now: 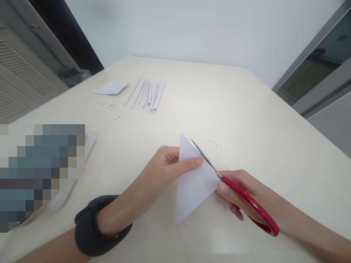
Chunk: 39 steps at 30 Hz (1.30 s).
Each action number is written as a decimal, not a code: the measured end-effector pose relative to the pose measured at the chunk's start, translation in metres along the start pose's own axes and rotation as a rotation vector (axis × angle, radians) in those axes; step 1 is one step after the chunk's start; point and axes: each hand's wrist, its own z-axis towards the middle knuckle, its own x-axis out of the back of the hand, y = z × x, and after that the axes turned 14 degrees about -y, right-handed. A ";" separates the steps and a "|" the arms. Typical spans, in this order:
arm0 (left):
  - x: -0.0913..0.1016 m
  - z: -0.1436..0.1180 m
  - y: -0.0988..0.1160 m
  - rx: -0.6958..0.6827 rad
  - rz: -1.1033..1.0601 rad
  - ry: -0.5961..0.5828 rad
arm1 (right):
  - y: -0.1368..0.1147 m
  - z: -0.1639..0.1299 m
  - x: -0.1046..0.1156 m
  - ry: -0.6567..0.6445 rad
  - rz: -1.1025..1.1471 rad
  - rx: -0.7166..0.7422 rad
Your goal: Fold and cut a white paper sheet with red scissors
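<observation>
A white paper triangle (pixel 192 191) is pinched in my left hand (pixel 171 166), thumb on its face and the other fingers behind it. My right hand (pixel 237 188) is closed around red-handled scissors (pixel 251 201). Their metal blades lie along the triangle's upper right edge, close to my left thumb. Thin paper slivers (pixel 215 141) rest on the table just beyond the blades. Part of my right hand's fingers is hidden under the scissor handles.
On the pale table (pixel 205 98), several rolled paper tubes (pixel 149 95) lie at the back left. Beside them are a folded white paper (pixel 112 88) and several cotton swabs (pixel 105 104). A blurred-out item (pixel 41 171) sits at the left edge. A wall (pixel 192 33) stands behind.
</observation>
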 end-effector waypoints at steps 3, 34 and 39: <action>0.001 -0.001 -0.001 0.005 0.005 0.001 | -0.003 -0.002 0.000 0.009 -0.033 -0.008; -0.002 0.001 0.004 0.038 0.094 -0.220 | 0.013 0.008 0.032 0.515 -0.841 -0.161; -0.003 0.003 0.001 0.035 0.137 -0.324 | 0.015 0.011 0.030 0.529 -0.960 -0.157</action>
